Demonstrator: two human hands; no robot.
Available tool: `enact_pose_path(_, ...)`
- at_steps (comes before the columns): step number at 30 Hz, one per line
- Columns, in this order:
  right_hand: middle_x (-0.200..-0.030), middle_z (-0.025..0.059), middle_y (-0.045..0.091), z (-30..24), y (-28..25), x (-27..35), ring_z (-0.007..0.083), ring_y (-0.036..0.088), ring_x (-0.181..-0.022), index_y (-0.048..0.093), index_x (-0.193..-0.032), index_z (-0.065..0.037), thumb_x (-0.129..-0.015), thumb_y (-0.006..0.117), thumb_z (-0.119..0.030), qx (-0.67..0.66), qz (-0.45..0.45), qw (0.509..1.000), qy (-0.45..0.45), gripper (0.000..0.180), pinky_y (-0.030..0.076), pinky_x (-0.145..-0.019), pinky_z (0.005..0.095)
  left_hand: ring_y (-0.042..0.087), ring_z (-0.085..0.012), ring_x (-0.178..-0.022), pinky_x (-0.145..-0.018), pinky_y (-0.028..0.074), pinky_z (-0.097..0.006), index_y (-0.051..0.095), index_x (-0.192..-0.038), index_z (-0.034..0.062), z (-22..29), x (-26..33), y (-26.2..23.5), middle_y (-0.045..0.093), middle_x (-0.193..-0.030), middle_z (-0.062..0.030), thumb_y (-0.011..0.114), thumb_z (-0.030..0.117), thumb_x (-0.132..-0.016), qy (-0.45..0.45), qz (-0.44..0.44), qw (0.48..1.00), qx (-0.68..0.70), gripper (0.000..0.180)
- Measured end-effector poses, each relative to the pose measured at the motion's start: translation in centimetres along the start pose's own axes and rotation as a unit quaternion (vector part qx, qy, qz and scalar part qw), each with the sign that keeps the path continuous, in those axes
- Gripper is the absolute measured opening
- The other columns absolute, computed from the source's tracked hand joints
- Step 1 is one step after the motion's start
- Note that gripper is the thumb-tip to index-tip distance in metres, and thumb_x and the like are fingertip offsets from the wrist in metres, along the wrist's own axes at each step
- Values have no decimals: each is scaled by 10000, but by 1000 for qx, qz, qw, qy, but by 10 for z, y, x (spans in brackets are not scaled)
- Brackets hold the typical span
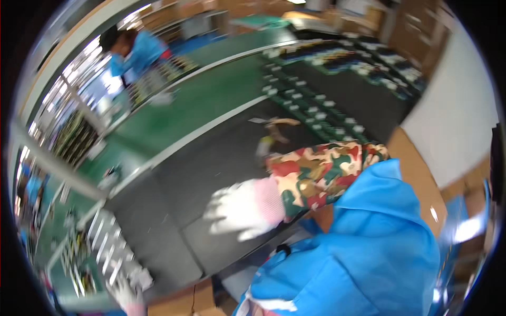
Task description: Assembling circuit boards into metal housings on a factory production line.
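Note:
At the lower left, my left hand (125,296), in a white glove with a pink cuff, is at the near end of a long silver-grey slotted tray (108,242). Its fingers look closed on the tray's edge, though the picture is blurred there. My right hand (240,209), gloved the same way below a camouflage sleeve (321,176), reaches leftward over the black mat (153,221). Its fingers are spread and hold nothing. Beyond the right forearm lies a blurred tool with orange-brown handles (276,130) on the mat.
Rows of green circuit boards (316,108) stand at the far right of the mat. A green conveyor (205,100) runs behind a pale rail. Past it, a person in blue (139,55) bends over more boards. Cardboard (182,300) shows below the mat, and a white panel (458,110) at right.

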State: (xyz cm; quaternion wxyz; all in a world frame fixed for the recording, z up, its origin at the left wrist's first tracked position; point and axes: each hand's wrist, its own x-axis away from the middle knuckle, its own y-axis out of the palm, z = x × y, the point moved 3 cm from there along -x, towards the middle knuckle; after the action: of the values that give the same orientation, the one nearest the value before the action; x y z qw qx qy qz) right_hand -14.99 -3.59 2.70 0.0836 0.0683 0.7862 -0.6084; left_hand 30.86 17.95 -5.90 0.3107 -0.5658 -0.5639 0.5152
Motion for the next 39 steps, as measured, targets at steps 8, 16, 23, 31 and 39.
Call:
enact_pose_path(8,-1107,190,659,21,-193,264,371,629,-1017,613,-1195,-81,-856,567,-395,411,219,723,510,464,506,-880,470,505,-306,-1250,-1062,364,-432,648,-1179,74,121,-66,-135,579,-1315,-169,538,138,-873,199,43,978,49,332)
enact_pose_path(16,-1318,203,577,35,-204,655,371,577,-1180,562,-1314,-98,-933,467,-440,277,134,368,878,520,469,-985,457,575,-323,-910,-1149,273,-555,693,-959,59,232,-143,-86,650,-842,-111,621,128,-731,377,66,888,253,249)
enact_pose_path(23,-1289,181,611,74,-206,626,340,569,-1205,582,-1302,-59,-932,466,-475,193,214,391,874,569,417,-1030,390,638,-295,-903,-1143,298,-523,706,-1021,101,340,-158,-77,687,-821,-84,668,276,-812,457,-22,844,281,276)
enact_pose_path(31,-1241,227,627,65,-197,669,365,570,-1194,602,-1272,-5,-904,571,-468,231,200,406,861,592,433,-1005,394,354,-438,-1375,-1189,157,-518,467,-1351,-78,353,-168,-50,467,-1376,-331,271,680,-941,381,-131,897,182,883)
enact_pose_path(39,-1158,236,650,46,-228,582,386,615,-1085,643,-1136,1,-928,558,-467,383,199,502,750,519,474,-921,429,499,-452,-1189,-1084,314,-594,608,-1055,28,359,-143,-47,543,-1280,-263,534,187,-892,447,79,870,195,240)
